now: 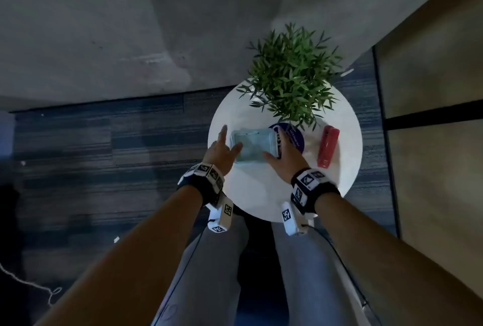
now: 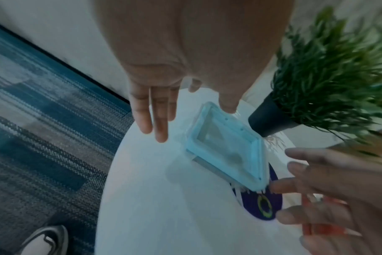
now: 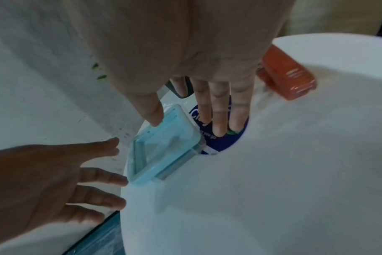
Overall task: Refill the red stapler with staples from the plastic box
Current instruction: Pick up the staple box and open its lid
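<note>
A clear plastic box (image 1: pixel 253 146) with a pale blue lid lies closed on the round white table (image 1: pixel 261 195). My left hand (image 1: pixel 222 149) is at its left end with straight, spread fingers, the thumb lying over the lid's edge. At the box's right end, my right hand (image 1: pixel 283 154) is also spread flat, and its thumb (image 3: pixel 154 117) touches a lid corner. Neither hand grips anything. The red stapler (image 1: pixel 328 146) lies closed to the right of my right hand. The left wrist view shows the box (image 2: pixel 227 150) between both hands.
A bushy green plant (image 1: pixel 292 77) in a dark pot (image 2: pixel 268 120) stands just behind the box. A round dark blue sticker (image 1: pixel 296 140) lies under my right fingers. The table edge is close to my left hand, with striped carpet (image 1: pixel 104 155) below.
</note>
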The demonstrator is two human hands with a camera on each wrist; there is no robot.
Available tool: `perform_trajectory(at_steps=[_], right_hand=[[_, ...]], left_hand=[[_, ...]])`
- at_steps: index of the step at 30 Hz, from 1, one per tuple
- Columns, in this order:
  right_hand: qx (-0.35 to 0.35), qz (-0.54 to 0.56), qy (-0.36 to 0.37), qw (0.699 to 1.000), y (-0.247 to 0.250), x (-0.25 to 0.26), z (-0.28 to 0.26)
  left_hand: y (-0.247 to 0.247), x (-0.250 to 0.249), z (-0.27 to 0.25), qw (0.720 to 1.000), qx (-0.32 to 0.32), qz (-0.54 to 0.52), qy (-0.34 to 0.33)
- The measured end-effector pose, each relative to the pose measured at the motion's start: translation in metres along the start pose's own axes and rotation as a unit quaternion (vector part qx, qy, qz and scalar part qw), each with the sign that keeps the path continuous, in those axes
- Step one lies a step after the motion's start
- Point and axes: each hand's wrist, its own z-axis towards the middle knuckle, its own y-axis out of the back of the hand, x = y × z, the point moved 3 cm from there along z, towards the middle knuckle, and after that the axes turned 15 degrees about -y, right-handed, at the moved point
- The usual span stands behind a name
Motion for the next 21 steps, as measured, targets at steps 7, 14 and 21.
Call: perform_trajectory(at_steps=[7, 14, 21], right_hand=[[0.013, -0.060, 0.009, 0.998, -0.003, 0.003, 0.038], [0.003, -0.045, 0.059, 0.997, -0.011, -0.006, 0.046], [-0.023, -0.053, 0.117, 0.991, -0.022, -0.020, 0.052]], left_hand=[[-0.010, 0.012, 0.019, 0.998, 0.003, -0.013, -0.053], [-0.010, 0.026, 0.025, 0.993, 0.010, -0.024, -0.115], [-0.014, 0.033, 0.028, 0.984, 0.019, -0.110, -0.140]])
